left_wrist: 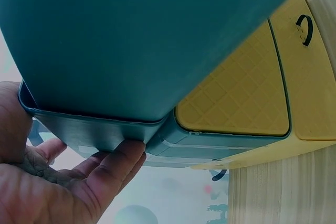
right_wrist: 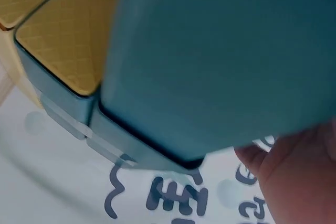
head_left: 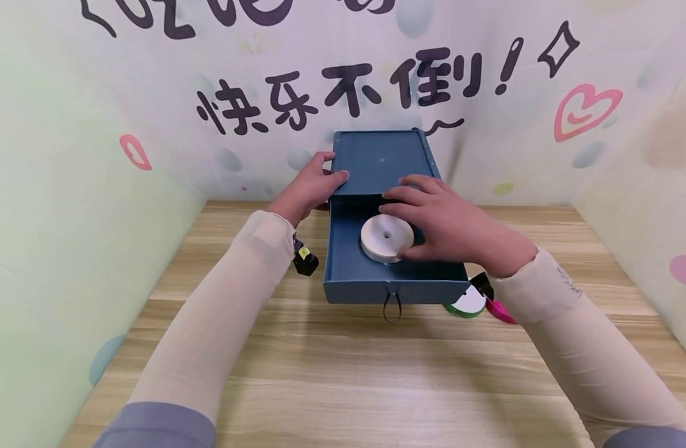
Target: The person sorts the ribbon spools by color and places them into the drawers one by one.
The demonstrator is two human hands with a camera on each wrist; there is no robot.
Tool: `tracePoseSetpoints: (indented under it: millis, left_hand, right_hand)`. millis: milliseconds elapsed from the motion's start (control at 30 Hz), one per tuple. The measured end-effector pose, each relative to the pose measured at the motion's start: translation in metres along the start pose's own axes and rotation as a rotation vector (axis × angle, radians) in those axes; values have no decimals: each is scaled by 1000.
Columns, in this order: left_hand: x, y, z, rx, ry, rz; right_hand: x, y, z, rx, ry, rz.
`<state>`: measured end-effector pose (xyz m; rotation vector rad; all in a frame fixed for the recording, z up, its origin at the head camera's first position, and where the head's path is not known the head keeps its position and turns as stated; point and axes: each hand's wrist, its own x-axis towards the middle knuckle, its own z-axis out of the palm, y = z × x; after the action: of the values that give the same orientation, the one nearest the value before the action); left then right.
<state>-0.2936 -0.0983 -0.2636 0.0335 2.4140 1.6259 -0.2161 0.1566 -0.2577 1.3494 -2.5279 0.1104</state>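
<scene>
The left hand (head_left: pixel 310 185) gripped the blue box (head_left: pixel 383 160) at its left edge, thumb on top. The right hand (head_left: pixel 446 223) curved its fingers around the white roll (head_left: pixel 386 235) inside the pulled-out drawer (head_left: pixel 359 292), but whether they pinched it I could not tell.

Cream sleeves (head_left: pixel 211 314) cover both forearms, with dark scribbles (head_left: pixel 568 282) near the right cuff (head_left: pixel 523 279). Grey-blue cloth (head_left: pixel 158 426) shows higher up. Each wrist wears a black camera (head_left: pixel 306 264), the left with a yellow label (head_left: pixel 304 252).
</scene>
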Motion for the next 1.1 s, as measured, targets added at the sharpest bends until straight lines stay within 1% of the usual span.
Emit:
tracePoseSetpoints:
  millis: [200,400,533,700,867,1100]
  left_hand:
    - [0,1,0,4,-3,2]
    - [1,1,0,4,-4,0]
    - [1,1,0,0,-8,-5]
    - [0,2,0,-5,-10,-11]
    - [-1,3,0,7,-11,-14]
    - [0,1,-2,33,-18,-18]
  right_hand:
    - [-10,-4,-17,43,69,5]
    - [-19,-21,-27,77,84,1]
    - [-24,-35,-26,53,59,-11]
    - [-28,-47,-19,18,32,-14]
    - [-29,-49,-11,-28,57,-1]
    - [-30,-46,-7,-121,75,39]
